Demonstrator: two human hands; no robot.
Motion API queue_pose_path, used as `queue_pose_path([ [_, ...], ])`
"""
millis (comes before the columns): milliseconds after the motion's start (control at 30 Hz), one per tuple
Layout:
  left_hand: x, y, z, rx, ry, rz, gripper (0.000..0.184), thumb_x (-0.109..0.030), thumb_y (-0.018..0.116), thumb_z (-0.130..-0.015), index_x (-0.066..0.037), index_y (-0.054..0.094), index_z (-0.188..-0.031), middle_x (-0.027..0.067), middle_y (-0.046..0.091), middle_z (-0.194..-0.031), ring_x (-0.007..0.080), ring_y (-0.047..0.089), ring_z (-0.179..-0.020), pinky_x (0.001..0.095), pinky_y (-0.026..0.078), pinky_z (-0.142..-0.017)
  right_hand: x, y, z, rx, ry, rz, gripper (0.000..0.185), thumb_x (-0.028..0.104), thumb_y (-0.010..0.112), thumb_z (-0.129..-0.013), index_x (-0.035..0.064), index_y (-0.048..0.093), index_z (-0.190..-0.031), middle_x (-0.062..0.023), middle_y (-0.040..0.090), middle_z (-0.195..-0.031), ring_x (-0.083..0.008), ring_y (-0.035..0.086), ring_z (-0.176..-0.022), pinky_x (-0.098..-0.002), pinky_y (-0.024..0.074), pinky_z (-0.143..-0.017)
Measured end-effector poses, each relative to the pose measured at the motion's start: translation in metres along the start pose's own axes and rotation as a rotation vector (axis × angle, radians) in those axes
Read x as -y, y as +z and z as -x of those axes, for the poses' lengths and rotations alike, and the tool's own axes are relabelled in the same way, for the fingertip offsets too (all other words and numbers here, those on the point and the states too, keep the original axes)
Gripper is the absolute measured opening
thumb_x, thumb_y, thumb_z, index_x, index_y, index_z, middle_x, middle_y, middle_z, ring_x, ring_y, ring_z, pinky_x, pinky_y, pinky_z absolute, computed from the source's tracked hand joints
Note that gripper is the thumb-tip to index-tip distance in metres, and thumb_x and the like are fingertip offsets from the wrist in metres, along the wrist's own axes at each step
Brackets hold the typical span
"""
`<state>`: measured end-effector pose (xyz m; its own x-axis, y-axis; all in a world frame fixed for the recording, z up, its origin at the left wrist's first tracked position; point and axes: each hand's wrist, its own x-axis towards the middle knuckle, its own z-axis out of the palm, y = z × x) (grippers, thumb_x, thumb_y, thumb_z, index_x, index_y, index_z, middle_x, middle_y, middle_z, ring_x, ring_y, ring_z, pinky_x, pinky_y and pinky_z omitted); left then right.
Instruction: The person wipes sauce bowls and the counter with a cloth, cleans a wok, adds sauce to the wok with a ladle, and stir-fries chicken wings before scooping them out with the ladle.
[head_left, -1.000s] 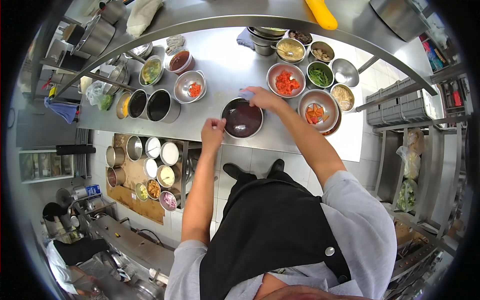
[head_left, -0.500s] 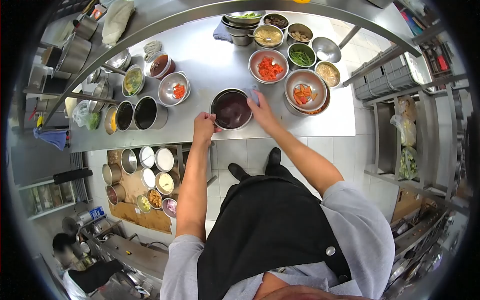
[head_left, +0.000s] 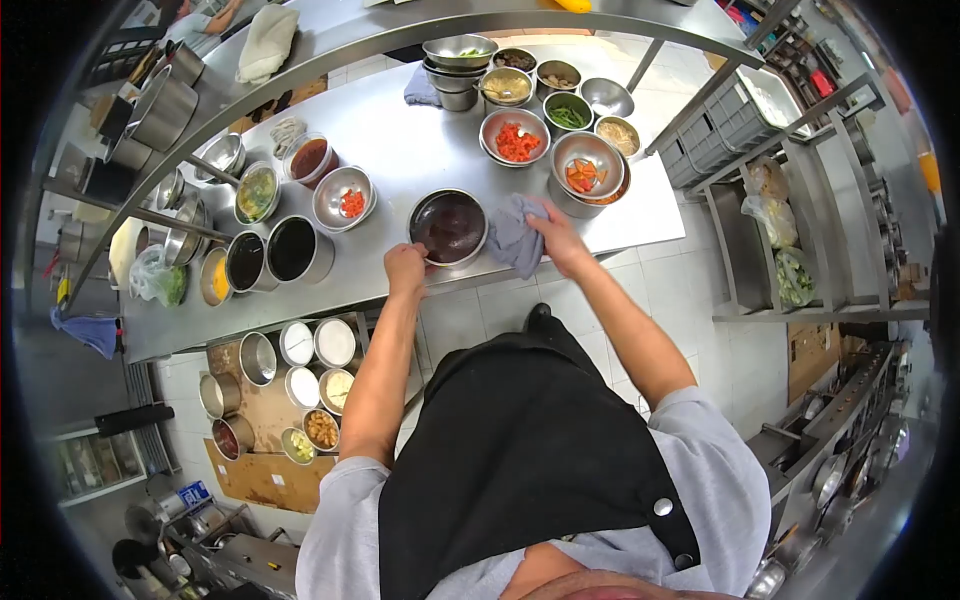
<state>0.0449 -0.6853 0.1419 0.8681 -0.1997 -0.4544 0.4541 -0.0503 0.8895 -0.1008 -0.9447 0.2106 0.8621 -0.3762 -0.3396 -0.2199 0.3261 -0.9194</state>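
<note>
A round metal pot (head_left: 450, 230) of dark red-brown liquid stands near the front edge of the steel table. My left hand (head_left: 406, 268) is closed on the pot's near left rim, its fingertips partly hidden. To the right of the pot, my right hand (head_left: 560, 240) grips a crumpled grey-blue cloth (head_left: 516, 238), which hangs at the table edge close to the pot's side. Beyond the cloth sits a metal bowl of cut red and orange pieces (head_left: 587, 170), stacked on a larger pot.
Bowls of chopped red pepper (head_left: 516, 138) and green vegetables (head_left: 567, 111) stand at the back right. Two pots of dark liquid (head_left: 293, 250) are on the left. A steel rail (head_left: 420, 22) crosses above the table. Lower left, several containers rest on a brown board (head_left: 262, 470).
My right hand has drawn the cloth rightward off the pot's rim, and more of the cloth shows. The left hand stays on the pot. My view has shifted and turned slightly.
</note>
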Motion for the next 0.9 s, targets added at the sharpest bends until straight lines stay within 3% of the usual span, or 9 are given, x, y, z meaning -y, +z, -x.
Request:
queue_pose_path([
  [67,-0.012,-0.016,0.016,-0.024,0.028,0.058,0.006,0.001,0.060,-0.083,-0.001,0.058,-0.078,0.0116,0.060,-0.084,0.0251,0.062,-0.075,0.0416,0.060,-0.060,0.012,-0.001,0.007,0.056,0.036,0.014,0.048,0.016,0.061,-0.100,0.0043,0.050,-0.145,-0.0130,0.063,-0.131,-0.0245,0.065,-0.114,-0.0369,0.0510,-0.099],
  [133,-0.031,-0.033,0.033,-0.049,0.006,0.057,0.006,0.000,0.060,-0.083,-0.002,0.058,-0.077,0.0100,0.060,-0.083,0.0230,0.062,-0.074,0.0392,0.060,-0.064,0.006,-0.002,0.001,-0.252,-0.352,1.126,0.048,0.021,0.065,-0.097,0.0069,0.054,-0.141,-0.0233,0.064,-0.129,-0.0367,0.064,-0.116,-0.0457,0.0511,-0.099],
  [167,-0.037,-0.043,0.041,-0.063,0.009,0.066,0.006,0.000,0.061,-0.083,-0.002,0.058,-0.077,0.0089,0.060,-0.083,0.0213,0.061,-0.073,0.0375,0.058,-0.063,-0.014,-0.005,-0.011,-0.238,-0.462,0.958,0.056,0.029,0.065,-0.096,0.0085,0.051,-0.146,-0.0319,0.056,-0.139,-0.0489,0.055,-0.126,-0.0554,0.0427,-0.109],
  [267,-0.031,-0.083,0.054,-0.145,-0.001,0.063,0.007,-0.001,0.061,-0.083,-0.003,0.057,-0.077,0.0067,0.059,-0.081,0.0181,0.058,-0.069,0.0346,0.054,-0.059,-0.118,0.020,-0.038,-0.311,-0.575,1.121,0.070,0.034,0.067,-0.095,0.0028,0.042,-0.152,-0.0305,0.038,-0.156,-0.0523,0.037,-0.142,-0.0635,0.0302,-0.116],
  [367,-0.039,-0.103,0.083,-0.281,-0.023,0.048,0.009,0.000,0.061,-0.083,-0.004,0.057,-0.077,0.0045,0.057,-0.076,0.0155,0.054,-0.064,0.0317,0.049,-0.056,-0.116,0.079,-0.029,-0.231,-0.498,1.454,0.068,0.038,0.061,-0.097,0.0077,0.041,-0.155,-0.0285,0.024,-0.164,-0.0538,0.023,-0.149,-0.0654,0.0190,-0.120],
  [667,-0.006,-0.131,0.159,-0.658,-0.073,0.239,0.016,0.002,0.061,-0.084,-0.010,0.054,-0.076,-0.0016,0.053,-0.072,0.0104,0.049,-0.060,0.0273,0.044,-0.054,-0.049,0.127,-0.295,0.077,-0.744,1.350,0.058,0.028,0.060,-0.095,0.0190,0.049,-0.151,-0.0182,0.026,-0.167,-0.0470,0.022,-0.153,-0.0666,0.0188,-0.121],
  [733,0.004,-0.133,0.173,-0.717,-0.103,0.295,0.016,0.002,0.061,-0.083,-0.011,0.054,-0.077,-0.0026,0.053,-0.073,0.0099,0.050,-0.061,0.0269,0.045,-0.055,-0.043,0.142,-0.309,0.231,-0.787,1.342,0.055,0.023,0.061,-0.093,0.0198,0.052,-0.148,-0.0156,0.028,-0.167,-0.0457,0.022,-0.153,-0.0669,0.0193,-0.121],
  [800,0.015,-0.138,0.182,-0.777,-0.124,0.281,0.013,0.002,0.060,-0.082,-0.009,0.057,-0.076,-0.0007,0.060,-0.078,0.0096,0.055,-0.066,0.0266,0.050,-0.060,-0.044,0.159,-0.310,0.604,-0.826,1.349,0.052,0.014,0.062,-0.088,0.0198,0.059,-0.140,-0.0107,0.035,-0.165,-0.0422,0.024,-0.154,-0.0678,0.0196,-0.121],
  [900,0.013,-0.128,0.188,-0.800,-0.113,0.338,0.012,0.002,0.060,-0.083,-0.010,0.058,-0.083,-0.0006,0.061,-0.080,0.0115,0.058,-0.069,0.0286,0.052,-0.063,-0.073,0.163,-0.269,0.746,-0.969,1.288,0.051,0.015,0.065,-0.084,0.0214,0.063,-0.135,-0.0082,0.041,-0.162,-0.0389,0.028,-0.153,-0.0673,0.0200,-0.122],
])
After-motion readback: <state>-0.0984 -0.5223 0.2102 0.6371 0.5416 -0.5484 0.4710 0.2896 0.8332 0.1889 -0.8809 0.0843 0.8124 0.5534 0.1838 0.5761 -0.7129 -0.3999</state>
